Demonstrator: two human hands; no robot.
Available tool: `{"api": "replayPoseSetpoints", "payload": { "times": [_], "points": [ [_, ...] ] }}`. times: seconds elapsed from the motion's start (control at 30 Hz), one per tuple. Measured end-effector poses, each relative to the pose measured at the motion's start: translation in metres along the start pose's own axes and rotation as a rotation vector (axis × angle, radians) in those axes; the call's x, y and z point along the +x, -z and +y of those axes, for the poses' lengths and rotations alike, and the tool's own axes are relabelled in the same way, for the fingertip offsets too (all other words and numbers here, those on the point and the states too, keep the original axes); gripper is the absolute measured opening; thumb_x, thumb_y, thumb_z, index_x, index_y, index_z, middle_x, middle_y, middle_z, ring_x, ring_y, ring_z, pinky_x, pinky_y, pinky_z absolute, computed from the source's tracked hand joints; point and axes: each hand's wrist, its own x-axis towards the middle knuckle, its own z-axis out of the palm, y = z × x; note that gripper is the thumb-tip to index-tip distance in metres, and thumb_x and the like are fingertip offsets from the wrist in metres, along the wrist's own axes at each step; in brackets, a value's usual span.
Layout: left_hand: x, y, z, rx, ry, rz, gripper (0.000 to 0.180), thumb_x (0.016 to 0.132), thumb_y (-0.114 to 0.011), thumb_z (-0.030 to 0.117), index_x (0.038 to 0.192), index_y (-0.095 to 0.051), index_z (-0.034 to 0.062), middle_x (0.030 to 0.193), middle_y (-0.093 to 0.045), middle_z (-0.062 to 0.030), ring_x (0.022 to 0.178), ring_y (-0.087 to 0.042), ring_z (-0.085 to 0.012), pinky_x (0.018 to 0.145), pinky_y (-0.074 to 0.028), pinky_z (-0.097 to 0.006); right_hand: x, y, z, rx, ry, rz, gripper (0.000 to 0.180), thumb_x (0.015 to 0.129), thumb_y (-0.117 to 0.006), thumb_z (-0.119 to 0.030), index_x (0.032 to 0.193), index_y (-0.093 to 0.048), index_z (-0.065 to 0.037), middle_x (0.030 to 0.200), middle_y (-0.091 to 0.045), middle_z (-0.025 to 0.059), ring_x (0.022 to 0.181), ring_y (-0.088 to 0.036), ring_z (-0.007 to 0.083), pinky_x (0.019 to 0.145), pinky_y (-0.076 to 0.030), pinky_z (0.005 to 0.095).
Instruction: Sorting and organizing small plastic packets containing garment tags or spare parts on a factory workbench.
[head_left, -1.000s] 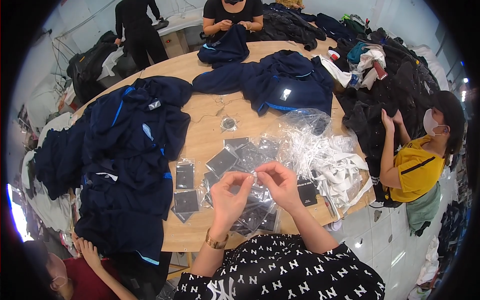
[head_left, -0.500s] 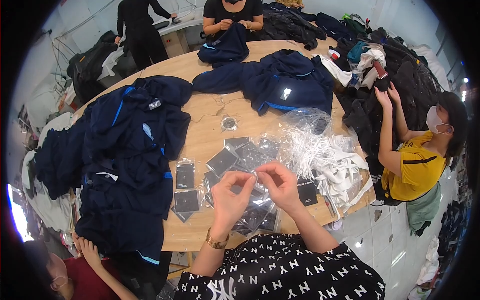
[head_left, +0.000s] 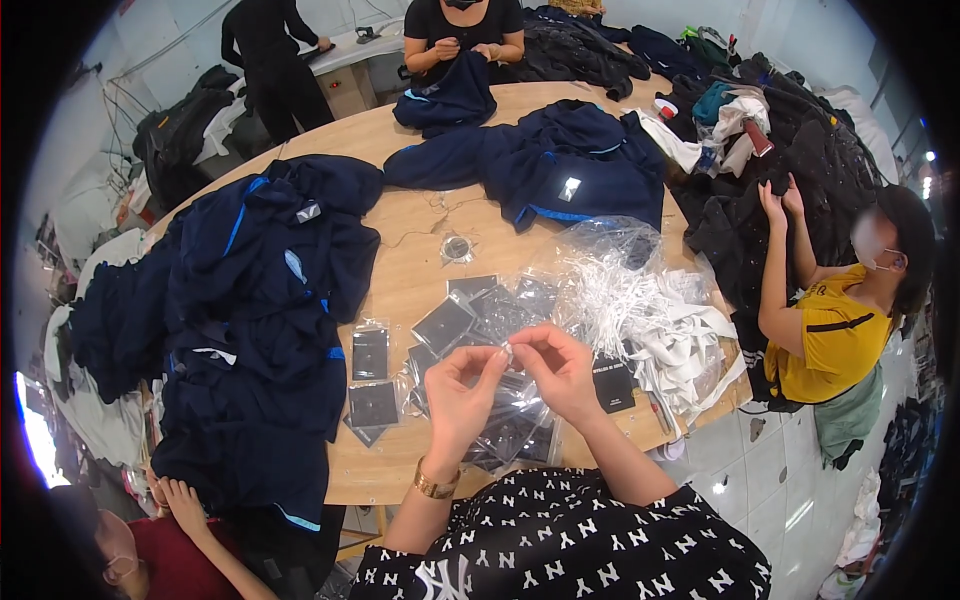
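Note:
Over the near middle of the table, my left hand (head_left: 462, 395) and my right hand (head_left: 562, 378) meet fingertip to fingertip, each closed in a pinch. A tiny white piece (head_left: 509, 349) shows between them, too small to name. Under and around them lie dark square cards in clear plastic sleeves (head_left: 443, 322), with two more sleeved cards (head_left: 370, 354) on the left. To the right of my hands is a pile of white strings and tapes (head_left: 690, 345), partly inside a clear plastic bag (head_left: 610, 238). A black card (head_left: 613, 384) rests beside my right wrist.
Navy garments with blue trim (head_left: 270, 270) cover the table's left side; another navy garment (head_left: 600, 165) lies at the far side. Co-workers sit or stand around the wooden table (head_left: 410, 265). Dark clothes (head_left: 820, 160) are heaped on the right.
My hands stay nearly in place, with the white piece a little more visible at my fingertips. Across the table, a co-worker's hand has lifted slightly off the navy garment.

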Motion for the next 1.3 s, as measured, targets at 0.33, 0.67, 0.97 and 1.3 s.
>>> {"api": "replayPoseSetpoints", "payload": {
  "times": [0.33, 0.67, 0.97, 1.3],
  "points": [
    [-0.001, -0.002, 0.003, 0.116, -0.114, 0.027, 0.01, 0.076, -0.065, 0.007, 0.083, -0.065, -0.0008, 0.078, -0.064, -0.0074, 0.072, -0.058, -0.011, 0.068, -0.045, -0.023, 0.001, -0.002, -0.001, 0.08, -0.056, 0.045, 0.01, 0.084, -0.055, -0.003, 0.092, -0.057, 0.002, 0.078, -0.059, 0.003, 0.07, -0.055, 0.0078, 0.064, -0.045, 0.0211],
    [0.008, 0.009, 0.003, 0.12, -0.159, -0.092, 0.011, 0.072, -0.067, -0.001, 0.083, -0.065, -0.003, 0.087, -0.061, -0.0099, 0.089, -0.054, -0.0134, 0.076, -0.042, -0.024, -0.001, 0.0, -0.003, 0.141, -0.021, 0.021, 0.009, 0.084, -0.053, 0.0, 0.092, -0.057, 0.003, 0.078, -0.059, 0.0049, 0.069, -0.055, 0.0093, 0.064, -0.045, 0.022],
    [0.018, 0.015, 0.004, -0.022, 0.018, -0.242, 0.01, 0.071, -0.069, 0.007, 0.077, -0.066, -0.0007, 0.076, -0.064, -0.0067, 0.09, -0.055, -0.0149, 0.077, -0.043, -0.028, 0.004, 0.014, -0.004, 0.113, -0.047, -0.161, 0.009, 0.085, -0.054, -0.004, 0.091, -0.057, 0.002, 0.077, -0.059, 0.0037, 0.066, -0.055, 0.0076, 0.059, -0.044, 0.0193],
    [0.021, 0.016, -0.002, -0.068, -0.015, -0.276, 0.012, 0.075, -0.066, 0.002, 0.085, -0.063, -0.0037, 0.094, -0.061, -0.0108, 0.078, -0.057, -0.0101, 0.073, -0.046, -0.023, 0.002, 0.01, 0.003, 0.409, -0.175, -0.072, 0.01, 0.085, -0.054, -0.005, 0.091, -0.056, 0.003, 0.078, -0.059, 0.0066, 0.065, -0.056, 0.0106, 0.06, -0.047, 0.0219]
  ]
}}
